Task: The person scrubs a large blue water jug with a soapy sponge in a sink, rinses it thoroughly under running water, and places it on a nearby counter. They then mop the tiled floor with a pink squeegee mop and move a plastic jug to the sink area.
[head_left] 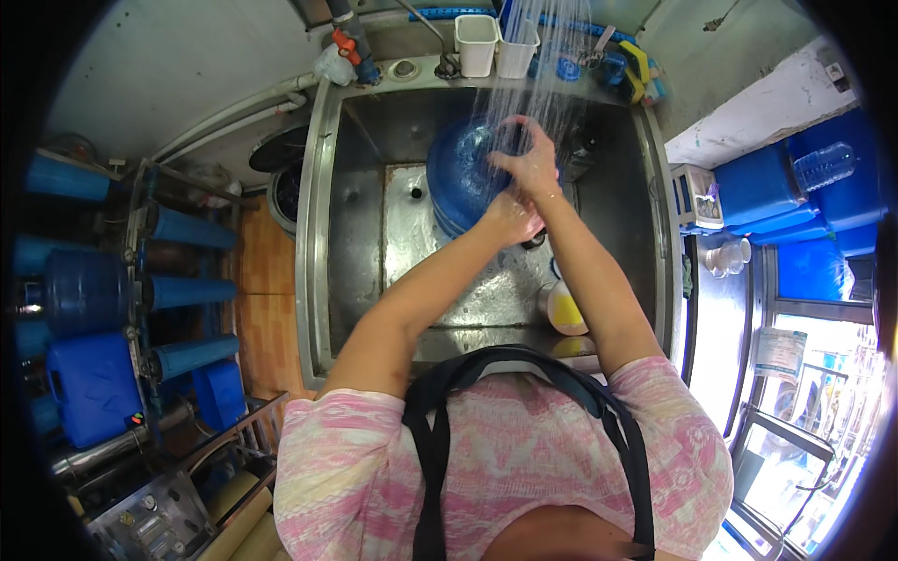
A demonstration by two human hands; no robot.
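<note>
A large blue water jug [463,173] lies in a deep steel sink [365,234] under a spray of water falling from above. My left hand [513,217] presses against the jug's lower right side. My right hand [533,161] grips the jug near its neck, fingers curled over it, with water running across both hands. What lies behind my hands on the jug is hidden.
Two white plastic cups [477,42] and blue scrubbers stand on the back ledge. A yellow-lidded container [566,309] sits in the sink at right. Blue filter cylinders [192,290] and a blue canister [89,383] fill a rack at left. Blue crates [758,192] stack at right.
</note>
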